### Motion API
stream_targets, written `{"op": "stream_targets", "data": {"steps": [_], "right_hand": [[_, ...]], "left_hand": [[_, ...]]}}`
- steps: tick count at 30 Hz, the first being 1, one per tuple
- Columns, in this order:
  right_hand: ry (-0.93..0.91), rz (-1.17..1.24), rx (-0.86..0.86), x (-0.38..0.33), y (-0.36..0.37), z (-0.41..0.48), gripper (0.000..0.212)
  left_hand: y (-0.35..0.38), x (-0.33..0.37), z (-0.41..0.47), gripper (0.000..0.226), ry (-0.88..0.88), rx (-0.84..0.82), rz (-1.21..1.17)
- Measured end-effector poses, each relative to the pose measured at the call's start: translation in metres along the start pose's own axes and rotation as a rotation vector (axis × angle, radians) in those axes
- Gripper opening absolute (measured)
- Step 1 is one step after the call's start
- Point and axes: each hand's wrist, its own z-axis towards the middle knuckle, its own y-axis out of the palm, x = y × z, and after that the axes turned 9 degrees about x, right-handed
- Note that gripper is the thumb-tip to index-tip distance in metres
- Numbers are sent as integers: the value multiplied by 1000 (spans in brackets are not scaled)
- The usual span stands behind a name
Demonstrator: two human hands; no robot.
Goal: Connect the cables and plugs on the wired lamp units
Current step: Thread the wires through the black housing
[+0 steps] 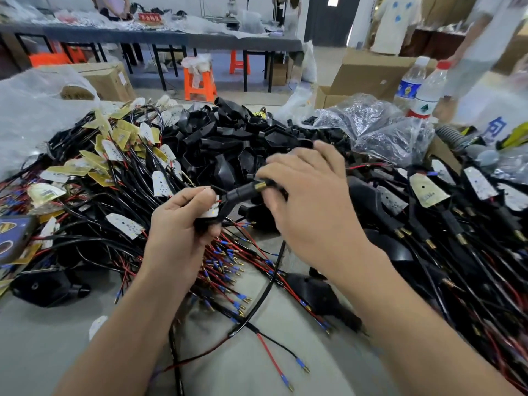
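The left hand [183, 224] grips the light, floppy cable [237, 195] (thin wires, probably fragile); the right hand [311, 204] pinches its stiff brass plug [260, 185], likely the better hold.

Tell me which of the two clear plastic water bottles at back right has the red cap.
The right-hand clear plastic bottle, with a white label and a red band below it. The blue-labelled clear plastic bottle to its left has a white cap.
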Motion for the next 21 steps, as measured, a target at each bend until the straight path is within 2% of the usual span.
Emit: {"op": "stream_targets", "data": {"steps": [3, 5, 7, 8, 10, 12, 15, 19, 20, 21], "right_hand": [[13, 60, -234, -3, -18, 9, 17], [-41, 80, -283, -3, -30, 10, 20], [-107, 12, -292, -1, -41, 8, 31], [-122, -46, -287, 2, -48, 6, 38], [-151, -145, -233, 12, -62, 2, 43], [-209, -227, -85, 22, -78, -5, 42], [-182, -336, 8, 39, -99, -13, 43], [-6, -618, -79, 71, -128, -37, 39], [56, -627, -52, 81, -134, -44, 38], [159, -617, 11, 90, -140, -50, 41]], "left_hand": [[-2, 4, -1, 43, 5, -22, 23], [-1, 4, -4, 42, 6, -32, 49], [5, 8, -9, 31, -15, -90, 56], [9, 10, -11, 28, -51, -145, 22], [20, 12, -15, 40, -159, -248, -108], [35, 11, -17, 46, -228, -271, -175], [65, 3, -21, 29, -252, -272, -137], [120, -12, -29, 13, -242, -298, -142], [136, -16, -32, 12, -244, -317, -164], [151, -19, -36, 22, -240, -360, -164]]}}
